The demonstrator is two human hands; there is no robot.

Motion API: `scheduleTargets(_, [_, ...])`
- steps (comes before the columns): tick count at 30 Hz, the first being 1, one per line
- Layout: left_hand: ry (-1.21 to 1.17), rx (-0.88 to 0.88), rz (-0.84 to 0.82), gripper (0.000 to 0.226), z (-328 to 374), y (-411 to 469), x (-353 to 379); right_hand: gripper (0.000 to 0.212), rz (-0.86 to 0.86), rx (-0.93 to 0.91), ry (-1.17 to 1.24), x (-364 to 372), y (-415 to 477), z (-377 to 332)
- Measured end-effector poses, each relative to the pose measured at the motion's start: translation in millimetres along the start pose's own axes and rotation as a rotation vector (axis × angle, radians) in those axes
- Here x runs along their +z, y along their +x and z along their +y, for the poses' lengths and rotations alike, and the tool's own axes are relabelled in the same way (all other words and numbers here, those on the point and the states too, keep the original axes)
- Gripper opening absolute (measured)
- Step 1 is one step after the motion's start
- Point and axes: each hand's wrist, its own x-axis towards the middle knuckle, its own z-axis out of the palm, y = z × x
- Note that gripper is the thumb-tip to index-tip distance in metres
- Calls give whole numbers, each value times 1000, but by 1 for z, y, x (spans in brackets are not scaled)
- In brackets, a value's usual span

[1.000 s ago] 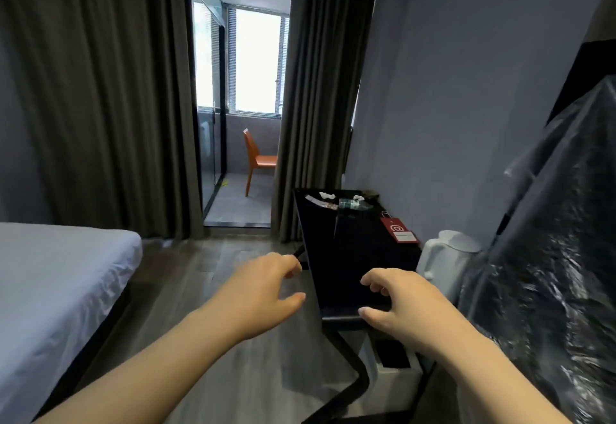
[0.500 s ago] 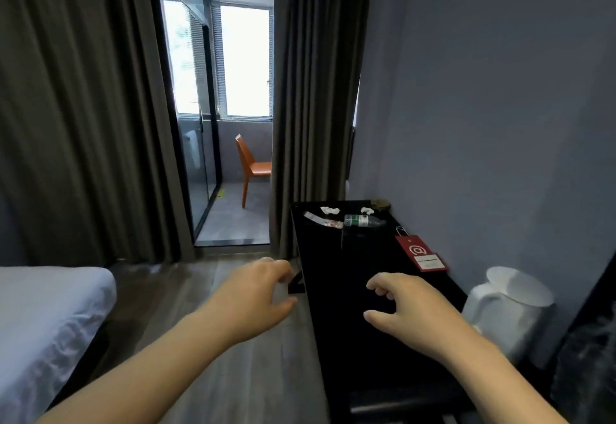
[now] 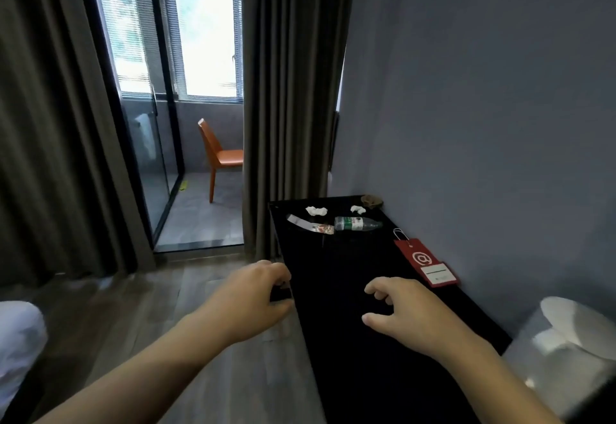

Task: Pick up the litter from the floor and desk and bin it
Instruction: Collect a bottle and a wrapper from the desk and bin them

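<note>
Both hands are empty: left hand (image 3: 253,300) loosely curled at the black desk's (image 3: 333,263) left edge, right hand (image 3: 410,317) slack-fingered above its top. The litter is at the desk's far end: plastic bottle (image 3: 356,223) on its side, wrapper (image 3: 308,223) just beside it, tissue wads (image 3: 316,211) behind. A red tag (image 3: 423,262) lies near the wall.

The glossy black desk (image 3: 350,290) is plain and unpatterned. On it, the clear plastic bottle (image 3: 356,223) has a green-and-white label, the white crumpled tissues (image 3: 316,211) are unmarked, the silver foil wrapper (image 3: 310,224) has a red-patterned end, and the red card tag (image 3: 423,262) bears a white @ sign. The white plastic kettle (image 3: 566,340), the orange chair (image 3: 221,153) and the dull grey-brown curtains (image 3: 290,90) are plain, and the grey-brown plank floor (image 3: 150,307) shows wood grain.
</note>
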Motion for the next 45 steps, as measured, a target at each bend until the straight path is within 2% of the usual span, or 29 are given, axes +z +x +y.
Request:
scheduleTargets(5, [23, 45, 14, 32, -75, 64, -24, 53, 22, 67, -1, 10, 85, -34])
scheduleTargets(13, [-15, 111, -93, 31, -164, 155, -17, 52, -3, 172, 22, 35, 184, -56])
scheduleTargets(19, [-16, 137, -124, 31, -210, 243, -7, 52, 12, 239, 5, 40, 270, -39])
scheduleTargets(25, [40, 119, -163, 43, -247, 338, -2, 53, -1, 273, 47, 43, 369, -14])
scheduleTargets(29, [57, 130, -144, 41, -270, 397, 6, 53, 11, 305, 54, 41, 424, 6])
scheduleTargets(32, [36, 143, -189, 40, -286, 431, 22, 53, -19, 356, 84, 45, 454, 20])
scheduleTargets(42, [5, 292, -291, 37, -336, 556, 60, 54, -23, 554, 137, 57, 534, 44])
scheduleTargets(45, [12, 358, -310, 48, -353, 594, 67, 55, -2, 626, 135, 60, 556, 47])
